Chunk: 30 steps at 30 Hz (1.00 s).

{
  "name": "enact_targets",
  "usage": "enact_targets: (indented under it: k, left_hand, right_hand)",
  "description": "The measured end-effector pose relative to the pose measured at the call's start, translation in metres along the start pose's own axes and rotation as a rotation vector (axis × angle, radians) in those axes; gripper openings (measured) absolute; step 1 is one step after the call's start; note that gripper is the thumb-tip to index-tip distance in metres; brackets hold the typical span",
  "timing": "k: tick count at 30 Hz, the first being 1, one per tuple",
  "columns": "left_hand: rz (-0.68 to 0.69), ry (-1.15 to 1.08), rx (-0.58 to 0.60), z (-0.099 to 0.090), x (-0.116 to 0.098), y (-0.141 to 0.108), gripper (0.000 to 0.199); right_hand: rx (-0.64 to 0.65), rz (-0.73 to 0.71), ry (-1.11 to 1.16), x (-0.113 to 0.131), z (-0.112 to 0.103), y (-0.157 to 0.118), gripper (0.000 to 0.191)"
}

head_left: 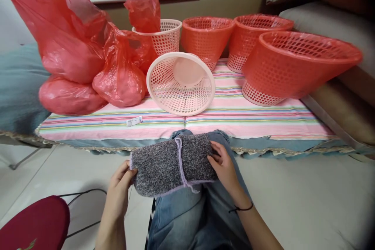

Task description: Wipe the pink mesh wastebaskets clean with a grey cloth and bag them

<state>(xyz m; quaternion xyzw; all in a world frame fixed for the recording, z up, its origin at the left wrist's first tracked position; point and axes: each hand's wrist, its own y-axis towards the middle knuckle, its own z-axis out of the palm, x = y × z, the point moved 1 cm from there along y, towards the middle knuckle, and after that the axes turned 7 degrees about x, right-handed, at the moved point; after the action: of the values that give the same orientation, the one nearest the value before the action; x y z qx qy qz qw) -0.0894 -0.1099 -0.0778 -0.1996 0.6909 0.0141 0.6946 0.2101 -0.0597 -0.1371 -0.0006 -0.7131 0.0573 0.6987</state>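
Note:
Above my lap, both hands hold a folded grey speckled cloth bundle (158, 168) with lilac edging, tied round its middle with a lilac cord (181, 160). My left hand (118, 183) pinches its left end between thumb and fingers. At the right end, my right hand (224, 166) grips the edge, fingers partly behind it. Just beyond, a pale pink perforated basket (193, 97) lies on its side, its mouth toward me. A small white label (134, 121) lies on the striped cloth to its left.
Knotted red plastic bags (123, 86) are piled at the left of the striped bench (258, 123). Baskets lined with red bags (293, 70) stand at the right, near cushions (316, 23). Another pink basket (166, 39) stands behind. A red stool (35, 222) is at lower left.

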Motion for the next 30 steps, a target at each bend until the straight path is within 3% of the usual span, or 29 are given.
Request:
enact_targets:
  k: [3, 7, 13, 20, 23, 26, 28, 30]
  left_hand:
    - [-0.075, 0.054, -0.008, -0.013, 0.016, 0.004, 0.026]
    - [-0.131, 0.051, -0.014, -0.008, 0.032, 0.006, 0.036]
    - [-0.1, 0.012, -0.051, -0.006, 0.042, 0.009, 0.03]
    - [-0.095, -0.022, -0.103, -0.009, 0.038, 0.01, 0.024]
    - [-0.09, -0.016, -0.086, -0.008, 0.034, 0.012, 0.022]
    - [-0.07, -0.015, -0.062, -0.006, 0.028, 0.013, 0.02]
    - [-0.052, -0.017, -0.039, -0.005, 0.024, 0.013, 0.02]
    - [-0.031, -0.002, -0.026, -0.004, 0.02, 0.013, 0.021]
  right_hand:
    - [-0.026, -0.11, -0.209, 0.004, 0.006, 0.002, 0.039]
    - [-0.048, -0.211, -0.369, 0.005, 0.016, 0.0, 0.032]
    - [-0.079, -0.06, -0.53, 0.003, 0.018, 0.016, 0.041]
    - [-0.03, -0.012, -0.55, 0.004, -0.004, 0.029, 0.042]
    - [-0.061, -0.101, -0.646, 0.008, -0.004, 0.025, 0.039]
    - [-0.122, -0.292, -0.714, 0.023, 0.01, 0.019, 0.035]
    - [-0.06, -0.416, -0.739, 0.034, 0.027, 0.016, 0.033]
    - [0.02, -0.446, -0.794, 0.042, 0.045, 0.012, 0.026]
